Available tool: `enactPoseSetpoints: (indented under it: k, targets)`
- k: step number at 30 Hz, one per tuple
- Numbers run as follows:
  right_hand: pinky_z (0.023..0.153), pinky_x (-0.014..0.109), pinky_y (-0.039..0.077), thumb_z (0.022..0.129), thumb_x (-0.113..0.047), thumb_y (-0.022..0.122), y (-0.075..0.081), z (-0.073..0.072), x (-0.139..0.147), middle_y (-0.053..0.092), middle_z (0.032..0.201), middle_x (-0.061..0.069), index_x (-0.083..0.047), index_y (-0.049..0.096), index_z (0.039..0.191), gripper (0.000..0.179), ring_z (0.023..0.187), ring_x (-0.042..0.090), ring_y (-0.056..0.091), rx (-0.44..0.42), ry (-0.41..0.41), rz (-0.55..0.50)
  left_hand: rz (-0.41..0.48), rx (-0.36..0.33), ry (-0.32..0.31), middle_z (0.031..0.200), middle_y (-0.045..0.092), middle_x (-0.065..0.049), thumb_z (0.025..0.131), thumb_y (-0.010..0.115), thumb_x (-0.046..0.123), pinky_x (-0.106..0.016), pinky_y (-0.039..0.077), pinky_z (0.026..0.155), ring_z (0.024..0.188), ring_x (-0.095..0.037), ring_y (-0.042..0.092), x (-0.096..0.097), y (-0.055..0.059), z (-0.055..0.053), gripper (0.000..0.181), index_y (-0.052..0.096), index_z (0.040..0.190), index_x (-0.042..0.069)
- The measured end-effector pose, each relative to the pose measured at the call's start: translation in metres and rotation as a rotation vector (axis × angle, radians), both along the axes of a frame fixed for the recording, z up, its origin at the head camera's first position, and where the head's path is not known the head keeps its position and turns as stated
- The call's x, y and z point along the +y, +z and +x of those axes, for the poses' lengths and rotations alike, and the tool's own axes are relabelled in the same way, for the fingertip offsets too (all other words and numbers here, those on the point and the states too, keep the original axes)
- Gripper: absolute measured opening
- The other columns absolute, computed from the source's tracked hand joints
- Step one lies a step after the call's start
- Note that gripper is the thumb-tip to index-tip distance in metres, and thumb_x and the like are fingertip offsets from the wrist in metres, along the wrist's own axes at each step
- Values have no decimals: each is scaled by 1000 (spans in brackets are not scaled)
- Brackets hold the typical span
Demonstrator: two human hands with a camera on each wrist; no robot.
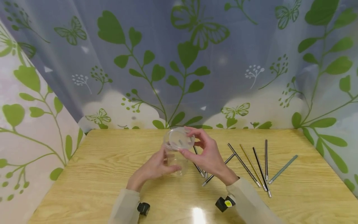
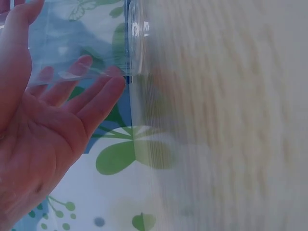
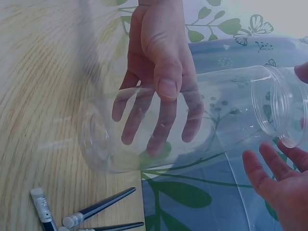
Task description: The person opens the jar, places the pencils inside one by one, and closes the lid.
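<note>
My left hand (image 1: pixel 155 166) holds a clear plastic jar (image 1: pixel 180 160) around its side, thumb on the near face. In the right wrist view the left fingers show through the jar's transparent wall (image 3: pixel 226 110). At the jar's mouth, my right hand (image 1: pixel 208 154) pinches a round clear lid (image 1: pixel 181 139) between thumb and fingers. The lid touches or nearly touches the rim; whether it is threaded on I cannot tell. No contents are visible inside the jar (image 2: pixel 72 43).
Several pencils with eraser ends lie scattered to the right on the wooden table (image 1: pixel 98 168): black ones (image 1: pixel 244 165), a gold pencil (image 1: pixel 251 165) and a green pencil (image 1: pixel 283 169). Some black ones lie partly behind the right hand. A leaf-patterned curtain (image 1: pixel 156 62) hangs behind the table.
</note>
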State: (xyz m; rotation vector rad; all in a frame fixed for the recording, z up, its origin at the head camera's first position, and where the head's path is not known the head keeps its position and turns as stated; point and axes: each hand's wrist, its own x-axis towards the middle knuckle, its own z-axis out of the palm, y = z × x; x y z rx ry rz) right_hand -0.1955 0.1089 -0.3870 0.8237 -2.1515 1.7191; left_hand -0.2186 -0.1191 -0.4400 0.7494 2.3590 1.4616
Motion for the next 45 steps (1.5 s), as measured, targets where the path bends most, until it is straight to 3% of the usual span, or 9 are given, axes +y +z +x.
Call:
enactPoseSetpoints:
  k: [3, 13, 21, 27, 31, 39, 45]
  targets:
    - [90, 29, 62, 85, 0, 79, 0, 0, 3, 58, 146, 13, -5, 58, 116, 38, 124, 27, 61, 12, -3, 3, 11, 2, 13, 164, 35, -10, 88, 83, 30, -56, 47, 115, 141, -47, 47, -2, 1, 1, 104, 10, 162, 36]
    - [85, 28, 62, 80, 3, 83, 2, 1, 12, 62, 141, 16, -5, 64, 111, 38, 125, 34, 61, 66, -34, 2, 34, -16, 5, 160, 40, -14, 89, 82, 26, -56, 49, 114, 140, -48, 48, -5, -1, -1, 83, 29, 153, 26]
    - [86, 24, 61, 77, 7, 84, 2, 2, 17, 61, 139, 18, 1, 64, 111, 40, 124, 31, 60, 99, 1, -8, 41, -9, 26, 157, 42, -12, 89, 82, 25, -57, 50, 112, 137, -48, 50, -7, -2, -2, 76, 36, 149, 22]
    - [86, 25, 61, 77, 7, 83, 0, 5, 24, 60, 140, 17, -2, 65, 110, 38, 123, 32, 61, 109, 19, 15, 47, 2, 44, 160, 41, -9, 89, 81, 24, -54, 49, 113, 138, -44, 51, -7, -1, -2, 77, 36, 152, 22]
    - [88, 26, 61, 77, 8, 83, -1, 9, 30, 59, 140, 19, -4, 66, 109, 38, 122, 25, 61, 107, 42, 25, 53, -7, 48, 161, 40, -6, 89, 81, 23, -54, 48, 115, 139, -43, 51, -8, 0, -2, 78, 36, 153, 23]
    - [88, 20, 59, 75, 6, 85, -7, 18, 40, 59, 138, 21, -6, 65, 107, 39, 121, 17, 61, 112, 60, 59, 78, -25, 41, 157, 45, -13, 89, 82, 22, -54, 48, 115, 139, -44, 50, -8, -2, -2, 80, 35, 155, 20]
    - [89, 24, 61, 74, 2, 87, -12, 24, 47, 61, 136, 21, -6, 66, 107, 40, 121, 18, 62, 147, 55, 105, 86, -30, 51, 158, 44, -13, 88, 83, 22, -52, 48, 115, 139, -45, 50, -9, -3, -2, 81, 36, 154, 19]
